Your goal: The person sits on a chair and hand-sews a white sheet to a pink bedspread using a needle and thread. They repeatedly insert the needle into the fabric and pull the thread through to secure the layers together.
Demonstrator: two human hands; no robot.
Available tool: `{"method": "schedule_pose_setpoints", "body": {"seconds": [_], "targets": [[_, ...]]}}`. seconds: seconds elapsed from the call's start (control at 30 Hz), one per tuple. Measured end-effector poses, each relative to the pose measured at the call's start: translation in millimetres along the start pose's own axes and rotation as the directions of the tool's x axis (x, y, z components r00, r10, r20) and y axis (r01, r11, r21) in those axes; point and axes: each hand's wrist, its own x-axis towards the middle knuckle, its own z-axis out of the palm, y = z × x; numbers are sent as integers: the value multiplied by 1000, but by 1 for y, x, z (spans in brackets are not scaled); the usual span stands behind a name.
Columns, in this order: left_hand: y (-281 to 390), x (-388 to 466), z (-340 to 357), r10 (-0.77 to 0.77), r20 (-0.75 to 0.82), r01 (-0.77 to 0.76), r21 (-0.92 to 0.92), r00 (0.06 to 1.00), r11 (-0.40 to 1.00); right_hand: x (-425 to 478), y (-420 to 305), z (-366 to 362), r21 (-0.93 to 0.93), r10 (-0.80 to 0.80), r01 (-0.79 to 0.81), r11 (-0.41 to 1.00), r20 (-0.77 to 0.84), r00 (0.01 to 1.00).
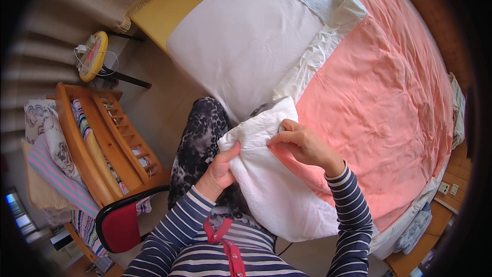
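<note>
A white quilted cloth is gathered over my lap, its corner raised near my knee. My left hand grips its left edge, the thumb on top. On the right part of the same cloth, beside its pink edge, my right hand has its thumb and fingers bent in a pinch; whether something small is between the fingertips I cannot tell. The white cloth adjoins a pink cover spread over the bed, with a white border along its left side.
A bed with a white sheet lies ahead. At left are a yellow round stool with a white cable, a wooden shelf unit with textiles, and a red-backed chair. A folded grey cloth lies at lower right.
</note>
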Motion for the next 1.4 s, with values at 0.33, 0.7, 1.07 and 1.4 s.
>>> {"method": "schedule_pose_setpoints", "body": {"seconds": [0.33,0.7,1.07,1.4], "targets": [[1,1,-5,13,21,-13,-9,1000,1000,10,-4,-7,-20,14,-12,1000,111,994],[6,-10,9,307,-150,-225,403,940,887,18,-23,5,-266,-1,16,964,57,998],[7,-14,19,340,-165,-227,478,926,848,14,-21,20,-179,28,-32,983,-27,999],[16,-10,15,137,47,-141,539,989,831,12,-3,4,60,45,-49,997,58,997]]}}
